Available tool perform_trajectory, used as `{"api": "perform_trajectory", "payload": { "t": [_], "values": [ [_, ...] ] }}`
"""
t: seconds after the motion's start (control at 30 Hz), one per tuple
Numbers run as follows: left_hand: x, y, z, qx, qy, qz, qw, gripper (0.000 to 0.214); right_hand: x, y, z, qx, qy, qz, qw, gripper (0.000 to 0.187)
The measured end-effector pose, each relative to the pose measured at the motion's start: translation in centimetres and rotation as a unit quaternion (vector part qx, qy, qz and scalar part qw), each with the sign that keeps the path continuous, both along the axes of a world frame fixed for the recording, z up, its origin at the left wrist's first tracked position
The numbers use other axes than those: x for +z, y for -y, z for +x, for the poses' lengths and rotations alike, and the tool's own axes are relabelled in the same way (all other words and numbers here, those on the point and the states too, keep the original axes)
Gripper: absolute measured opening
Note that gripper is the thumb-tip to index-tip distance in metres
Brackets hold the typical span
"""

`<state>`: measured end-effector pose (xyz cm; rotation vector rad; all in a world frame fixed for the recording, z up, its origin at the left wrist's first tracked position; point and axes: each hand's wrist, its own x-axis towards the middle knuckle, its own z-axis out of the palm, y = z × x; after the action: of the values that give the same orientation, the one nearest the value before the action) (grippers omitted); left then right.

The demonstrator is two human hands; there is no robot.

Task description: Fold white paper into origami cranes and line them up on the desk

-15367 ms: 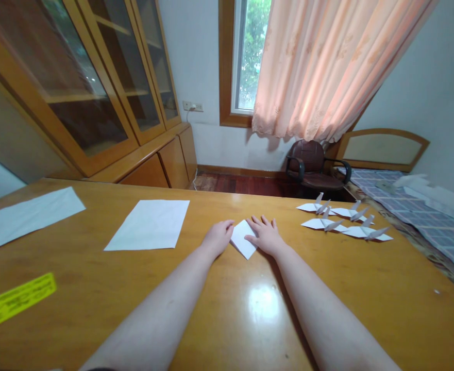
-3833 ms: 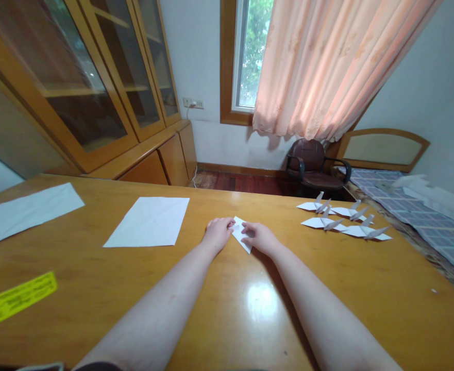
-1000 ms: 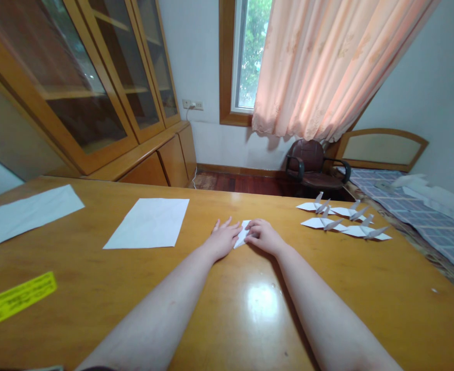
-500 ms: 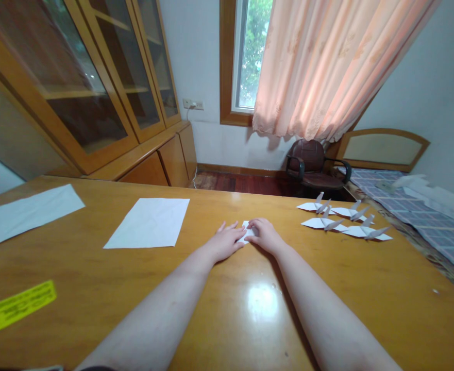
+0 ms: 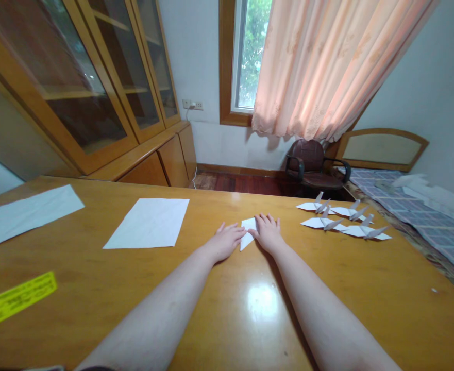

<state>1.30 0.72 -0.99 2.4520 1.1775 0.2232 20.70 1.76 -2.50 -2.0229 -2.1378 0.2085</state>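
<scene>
A small folded white paper (image 5: pixel 247 229) is lying on the wooden table (image 5: pixel 219 293) between the left hand (image 5: pixel 225 242) and the right hand (image 5: pixel 267 233), which are held open and apart, touching it without clamping. Light, even pressure is advised, so that it does not slide.

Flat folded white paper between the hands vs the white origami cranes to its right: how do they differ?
The flat white folded paper lies low with a pointed outline, while the white origami cranes raise thin necks and tails above spread wings. One piece sits between the left hand and right hand; four cranes stand grouped to the right, untouched. Both are white paper on the yellow wooden table.
</scene>
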Motion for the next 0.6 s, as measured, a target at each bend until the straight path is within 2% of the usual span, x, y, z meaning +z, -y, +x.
{"api": "perform_trajectory", "payload": {
  "t": [0.17,0.27,0.47,0.6],
  "values": [
    [0.3,0.1,-0.2,-0.029,0.005,0.013,0.999,0.044,0.6,0.0,0.4,-0.066,-0.003,-0.018,0.998,0.065],
    [0.5,0.2,-0.3,-0.035,0.008,0.021,0.999,0.051,0.7,-0.1,0.5,-0.077,-0.016,-0.013,0.997,0.062],
    [0.8,0.7,0.1,-0.043,0.015,0.023,0.999,0.05,0.6,-0.3,0.9,-0.097,-0.039,-0.003,0.994,0.05],
    [1.0,1.2,0.6,-0.042,0.018,0.038,0.998,0.049,0.6,-0.3,0.9,-0.087,-0.036,-0.014,0.995,0.051]
  ]
}}
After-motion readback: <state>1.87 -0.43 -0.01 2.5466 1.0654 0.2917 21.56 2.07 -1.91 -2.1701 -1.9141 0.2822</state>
